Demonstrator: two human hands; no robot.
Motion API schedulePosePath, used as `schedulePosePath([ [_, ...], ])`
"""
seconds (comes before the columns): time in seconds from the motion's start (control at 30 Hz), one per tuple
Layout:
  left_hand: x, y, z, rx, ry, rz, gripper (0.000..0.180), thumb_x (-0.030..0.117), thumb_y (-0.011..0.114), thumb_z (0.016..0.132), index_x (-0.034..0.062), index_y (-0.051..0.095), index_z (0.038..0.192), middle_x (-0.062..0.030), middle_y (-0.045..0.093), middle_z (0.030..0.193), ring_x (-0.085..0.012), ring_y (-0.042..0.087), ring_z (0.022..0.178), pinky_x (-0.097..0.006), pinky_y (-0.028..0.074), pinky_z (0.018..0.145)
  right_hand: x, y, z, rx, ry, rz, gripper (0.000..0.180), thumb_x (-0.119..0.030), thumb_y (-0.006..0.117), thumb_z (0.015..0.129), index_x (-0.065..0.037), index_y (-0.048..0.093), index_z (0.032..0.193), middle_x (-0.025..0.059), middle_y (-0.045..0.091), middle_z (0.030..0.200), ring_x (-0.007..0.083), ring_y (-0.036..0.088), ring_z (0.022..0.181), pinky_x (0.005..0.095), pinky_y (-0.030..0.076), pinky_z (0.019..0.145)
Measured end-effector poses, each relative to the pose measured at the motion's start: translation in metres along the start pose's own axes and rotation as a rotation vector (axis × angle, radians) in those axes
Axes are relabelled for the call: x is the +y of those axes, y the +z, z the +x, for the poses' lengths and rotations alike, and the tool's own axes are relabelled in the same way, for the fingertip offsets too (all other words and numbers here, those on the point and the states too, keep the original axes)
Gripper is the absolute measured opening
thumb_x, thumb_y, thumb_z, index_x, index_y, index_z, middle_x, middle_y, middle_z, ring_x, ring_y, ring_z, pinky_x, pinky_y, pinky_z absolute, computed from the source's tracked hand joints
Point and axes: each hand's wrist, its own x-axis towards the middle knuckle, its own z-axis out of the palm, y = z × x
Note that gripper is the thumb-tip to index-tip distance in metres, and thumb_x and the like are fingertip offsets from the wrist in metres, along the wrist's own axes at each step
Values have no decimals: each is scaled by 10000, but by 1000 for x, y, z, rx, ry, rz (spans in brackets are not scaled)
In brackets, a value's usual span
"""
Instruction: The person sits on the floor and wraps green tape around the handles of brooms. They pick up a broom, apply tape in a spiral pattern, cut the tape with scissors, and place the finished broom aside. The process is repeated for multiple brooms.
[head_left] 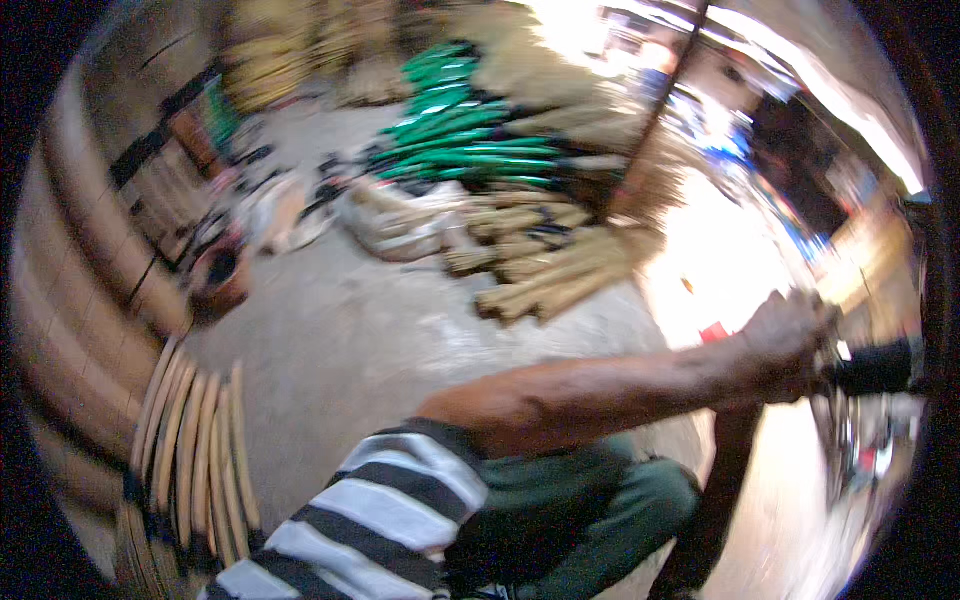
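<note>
My left arm, in a black-and-white striped sleeve, reaches across to the right. At its end my left hand (785, 328) is closed, the fingers blurred, around something I cannot make out. Right beside the knuckles is a dark, roughly cylindrical thing (878, 366), close to the right rim; whether the hand grips it cannot be told. My right forearm (728, 465) rises from the lower edge towards the same spot. The right hand is mostly hidden behind the left one, and its fingers do not show clearly.
Shiny green bundles (465, 140) and tan straw bundles (550, 265) are piled at the back, beside a white sack (405, 220). A brown pot (218, 275) stands at the left wall. Long curved tan pieces (200, 450) line the lower left. A pole (665, 100) slants at the right.
</note>
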Motion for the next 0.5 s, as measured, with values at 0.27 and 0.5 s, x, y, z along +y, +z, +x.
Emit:
schedulePosePath([
  [0.27, -88, 73, -2, -356, -161, -133, 527, 273, 764, 879, 1, 553, 1278, -244, 736, 988, -441, 723, 949, -518, 568, 826, 90, 4, 12, -43, -66, 426, 479, -313, 737, 994, -35, 598, 1359, 187, 663, 1196, 329, 624, 1163, 496, 509, 1013],
  [0.5, -239, 148, -221, -550, -742, 61, 552, 269, 775, 817, 46, 606, 1292, -282, 713, 1022, -500, 684, 1006, -550, 526, 840, 172, 81, -133, -85, 571, 485, 480, -339, 698, 994, -18, 634, 1345, 236, 710, 1230, 370, 683, 1165, 457, 525, 1015],
])
